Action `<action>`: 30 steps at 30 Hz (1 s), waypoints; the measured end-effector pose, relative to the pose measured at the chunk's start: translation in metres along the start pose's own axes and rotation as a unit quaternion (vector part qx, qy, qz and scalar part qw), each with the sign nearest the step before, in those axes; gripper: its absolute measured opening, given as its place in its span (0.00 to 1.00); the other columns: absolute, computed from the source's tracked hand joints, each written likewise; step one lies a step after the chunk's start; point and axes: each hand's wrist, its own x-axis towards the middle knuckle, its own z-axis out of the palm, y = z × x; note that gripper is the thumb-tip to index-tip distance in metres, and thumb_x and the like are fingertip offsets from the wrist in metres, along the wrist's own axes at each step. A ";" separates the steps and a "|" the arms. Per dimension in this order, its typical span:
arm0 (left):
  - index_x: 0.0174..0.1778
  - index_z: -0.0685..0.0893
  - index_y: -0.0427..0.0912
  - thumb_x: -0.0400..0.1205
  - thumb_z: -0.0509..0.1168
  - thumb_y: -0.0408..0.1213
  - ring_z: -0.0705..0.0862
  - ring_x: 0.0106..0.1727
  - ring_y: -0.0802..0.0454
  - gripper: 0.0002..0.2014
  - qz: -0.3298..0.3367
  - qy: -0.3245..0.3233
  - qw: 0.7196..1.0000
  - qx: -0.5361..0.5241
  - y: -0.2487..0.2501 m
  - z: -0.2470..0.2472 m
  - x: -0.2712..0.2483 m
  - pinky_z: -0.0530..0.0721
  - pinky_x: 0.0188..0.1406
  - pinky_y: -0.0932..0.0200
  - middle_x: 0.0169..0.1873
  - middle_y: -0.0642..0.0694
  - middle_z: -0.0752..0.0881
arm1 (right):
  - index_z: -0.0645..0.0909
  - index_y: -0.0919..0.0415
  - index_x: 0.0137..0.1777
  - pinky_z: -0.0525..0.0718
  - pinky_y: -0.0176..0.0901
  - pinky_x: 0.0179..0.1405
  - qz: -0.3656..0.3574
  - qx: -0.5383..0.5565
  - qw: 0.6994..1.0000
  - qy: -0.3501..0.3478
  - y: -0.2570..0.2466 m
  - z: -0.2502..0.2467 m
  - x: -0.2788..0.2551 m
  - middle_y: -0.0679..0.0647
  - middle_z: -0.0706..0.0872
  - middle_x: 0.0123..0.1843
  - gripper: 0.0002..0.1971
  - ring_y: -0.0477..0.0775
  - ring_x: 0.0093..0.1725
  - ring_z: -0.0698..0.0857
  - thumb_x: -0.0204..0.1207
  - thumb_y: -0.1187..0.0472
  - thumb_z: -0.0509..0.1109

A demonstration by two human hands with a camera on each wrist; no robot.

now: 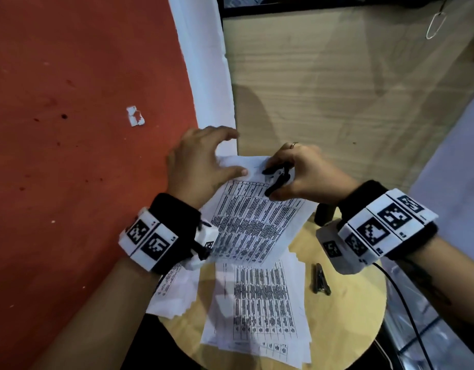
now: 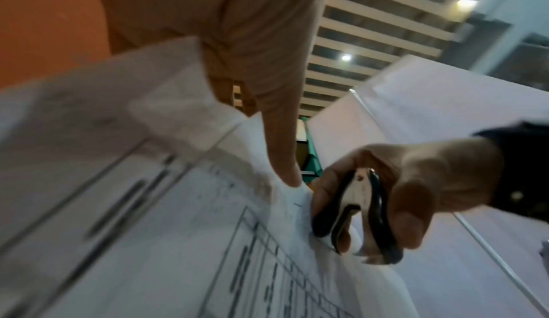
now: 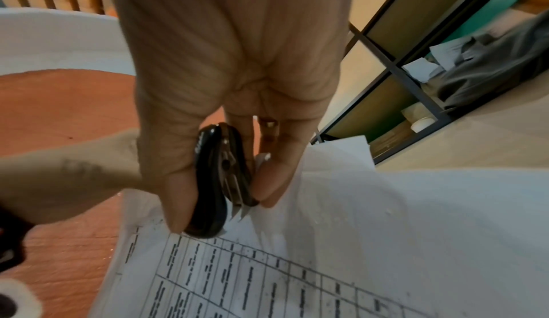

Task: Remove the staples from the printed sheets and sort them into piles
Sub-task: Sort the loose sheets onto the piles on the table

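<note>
A stapled set of printed sheets [image 1: 257, 214] [image 2: 208, 252] [image 3: 326, 241] with tables on it hangs tilted above the round table. My left hand [image 1: 201, 164] holds its top left corner, the thumb [image 2: 282, 158] pressing on the top page; the other fingers arch over the far edge. My right hand [image 1: 305, 174] [image 2: 415, 177] [image 3: 231, 64] grips a black staple remover [image 1: 277, 180] [image 2: 365, 208] [image 3: 217, 182] between thumb and fingers. Its metal claws are squeezed together and point at the top margin, close to the left thumb. No staple can be made out.
On the round wooden table [image 1: 345, 311] lies a pile of loose printed sheets [image 1: 259, 303], with a second pile [image 1: 174, 289] at its left edge. A dark metal tool [image 1: 321, 279] lies to the right. A paper scrap [image 1: 135, 116] lies on the red floor.
</note>
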 end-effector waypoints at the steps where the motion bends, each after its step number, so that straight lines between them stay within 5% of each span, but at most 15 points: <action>1: 0.56 0.86 0.55 0.62 0.75 0.59 0.81 0.58 0.47 0.27 0.018 -0.006 0.999 0.049 0.007 -0.001 0.002 0.71 0.58 0.50 0.52 0.56 0.88 | 0.88 0.59 0.49 0.79 0.44 0.49 -0.008 -0.008 1.000 0.001 -0.003 0.000 0.000 0.55 0.85 0.46 0.22 0.54 0.46 0.83 0.53 0.60 0.85; 4: 0.51 0.87 0.55 0.69 0.74 0.56 0.82 0.53 0.48 0.17 0.016 -0.081 0.989 0.123 0.017 0.000 0.012 0.67 0.57 0.50 0.38 0.55 0.86 | 0.88 0.60 0.48 0.78 0.42 0.46 -0.014 -0.018 1.000 0.014 -0.012 -0.001 -0.001 0.56 0.85 0.45 0.21 0.54 0.45 0.82 0.53 0.59 0.85; 7: 0.37 0.87 0.52 0.72 0.74 0.53 0.78 0.37 0.47 0.09 -0.007 -0.149 0.987 0.056 0.013 -0.003 0.015 0.69 0.43 0.55 0.21 0.57 0.74 | 0.88 0.60 0.48 0.78 0.39 0.45 -0.015 -0.006 1.000 0.022 -0.017 -0.007 -0.004 0.54 0.84 0.44 0.21 0.53 0.45 0.82 0.53 0.58 0.85; 9: 0.31 0.84 0.50 0.69 0.74 0.55 0.82 0.34 0.45 0.13 -0.018 -0.172 0.985 -0.015 0.008 -0.004 0.016 0.74 0.35 0.55 0.22 0.54 0.80 | 0.88 0.61 0.48 0.75 0.29 0.45 -0.022 0.018 0.999 0.042 -0.017 -0.009 -0.009 0.52 0.82 0.46 0.21 0.51 0.45 0.82 0.53 0.60 0.85; 12: 0.37 0.89 0.49 0.63 0.69 0.62 0.85 0.34 0.47 0.20 -0.026 -0.170 0.981 -0.092 0.005 -0.007 0.015 0.81 0.37 0.51 0.29 0.48 0.88 | 0.87 0.61 0.50 0.74 0.22 0.48 -0.046 0.048 0.991 0.119 -0.016 -0.005 -0.017 0.56 0.79 0.57 0.21 0.46 0.47 0.80 0.54 0.64 0.84; 16: 0.39 0.90 0.46 0.65 0.72 0.57 0.80 0.30 0.55 0.18 -0.027 -0.178 0.974 -0.137 0.008 -0.012 0.016 0.76 0.36 0.57 0.30 0.46 0.88 | 0.85 0.63 0.54 0.85 0.50 0.46 -0.116 0.015 0.971 0.208 -0.019 0.001 -0.025 0.57 0.83 0.57 0.19 0.49 0.50 0.82 0.61 0.61 0.77; 18: 0.40 0.91 0.44 0.67 0.73 0.52 0.78 0.29 0.60 0.16 -0.031 -0.179 0.970 -0.162 0.012 -0.014 0.015 0.74 0.35 0.57 0.30 0.46 0.88 | 0.84 0.65 0.56 0.86 0.56 0.43 -0.150 -0.002 0.965 0.214 -0.019 0.002 -0.025 0.58 0.84 0.55 0.19 0.57 0.50 0.85 0.64 0.62 0.76; 25: 0.40 0.90 0.38 0.69 0.74 0.54 0.76 0.34 0.54 0.19 -0.019 -0.165 0.967 -0.193 0.017 -0.015 0.016 0.80 0.40 0.41 0.35 0.28 0.84 | 0.85 0.67 0.55 0.86 0.58 0.41 -0.206 -0.057 0.951 0.223 -0.021 -0.002 -0.021 0.60 0.87 0.54 0.17 0.64 0.49 0.86 0.63 0.67 0.76; 30: 0.36 0.88 0.33 0.66 0.72 0.58 0.70 0.33 0.54 0.26 -0.019 -0.171 0.965 -0.198 0.018 -0.013 0.017 0.75 0.34 0.44 0.30 0.28 0.78 | 0.87 0.68 0.51 0.87 0.53 0.39 -0.231 -0.103 0.940 0.228 -0.027 -0.006 -0.022 0.61 0.88 0.50 0.16 0.64 0.46 0.87 0.61 0.69 0.76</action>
